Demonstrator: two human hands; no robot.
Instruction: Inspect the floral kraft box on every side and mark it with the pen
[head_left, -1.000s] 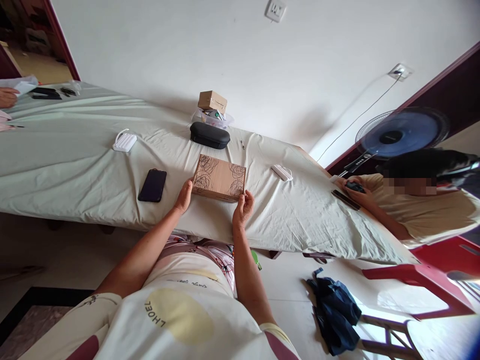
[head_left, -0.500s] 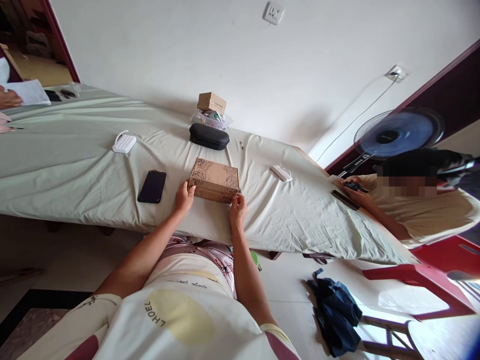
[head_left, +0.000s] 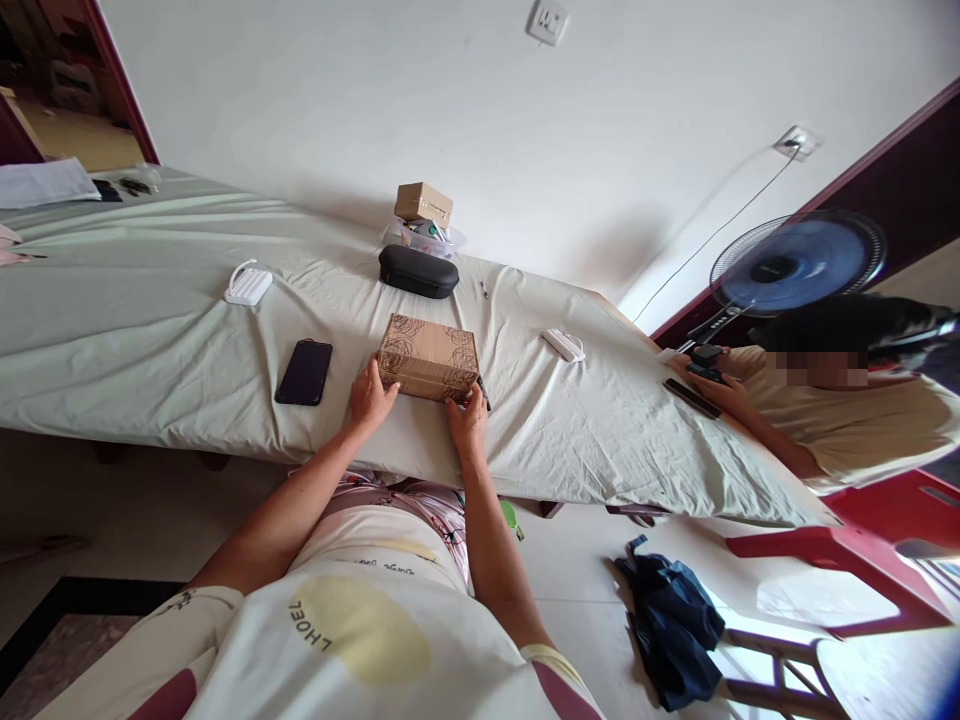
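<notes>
A brown cardboard box (head_left: 427, 350) printed with dark scribbled circles lies closed on the cloth in front of me. My left hand (head_left: 371, 395) grips its left front corner, the thumb against the front face. At the right front corner my right hand (head_left: 469, 415) holds the box with bent fingers. A thin dark object (head_left: 484, 394), partly hidden, pokes out beside the box near my right fingers. To the left of my left hand lies a dark smartphone (head_left: 304, 373). Behind the box sits a black zip case (head_left: 418, 272).
A clear plastic tub (head_left: 435, 243) with a small carton (head_left: 424, 205) above it stands by the wall. White power banks (head_left: 249, 285) lie on both sides. On the right, a person (head_left: 832, 400) handles a dark device (head_left: 707, 364) near a fan (head_left: 795, 265).
My fingers have shifted inward along the box's front, and the dark object beside it shows more. The hand at the far left has left the view; the person's device on the right is raised.
</notes>
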